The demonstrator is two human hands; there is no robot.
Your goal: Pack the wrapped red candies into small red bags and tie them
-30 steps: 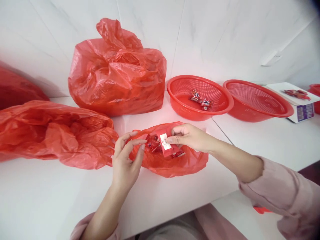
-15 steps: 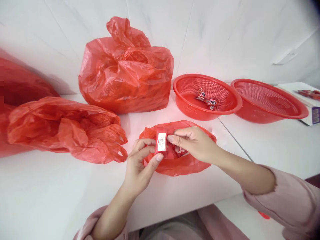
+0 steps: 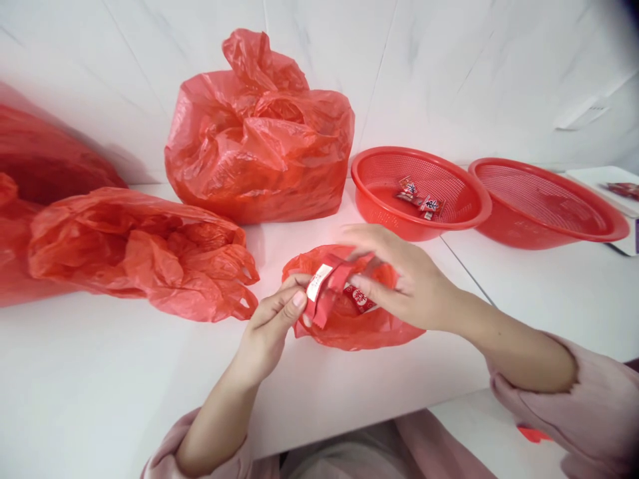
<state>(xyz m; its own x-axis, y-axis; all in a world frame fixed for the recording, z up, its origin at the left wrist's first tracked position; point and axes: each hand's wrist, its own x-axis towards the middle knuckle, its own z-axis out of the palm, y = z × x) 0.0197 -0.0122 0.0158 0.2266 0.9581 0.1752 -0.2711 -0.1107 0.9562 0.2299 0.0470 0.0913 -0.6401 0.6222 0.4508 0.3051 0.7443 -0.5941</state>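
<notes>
My left hand (image 3: 269, 326) pinches the lower edge of a small red pouch (image 3: 323, 293) with a white label. My right hand (image 3: 399, 276) grips the pouch's upper end and tilts it over a small open red plastic bag (image 3: 349, 329) lying on the white table (image 3: 100, 386). Red wrapped candies (image 3: 358, 297) lie inside that small bag, just under my right fingers.
A large stuffed red bag (image 3: 259, 140) stands at the back, and flatter red bags (image 3: 134, 249) lie at the left. Two red mesh baskets sit at the right: the nearer basket (image 3: 394, 219) holds a few candies (image 3: 417, 199), the farther basket (image 3: 549, 203) shows none. A white box (image 3: 616, 196) is at the far right.
My left hand moved in and took hold of the red pouch that my right hand held. The pouch has since been tilted, and my right hand has shifted to its top.
</notes>
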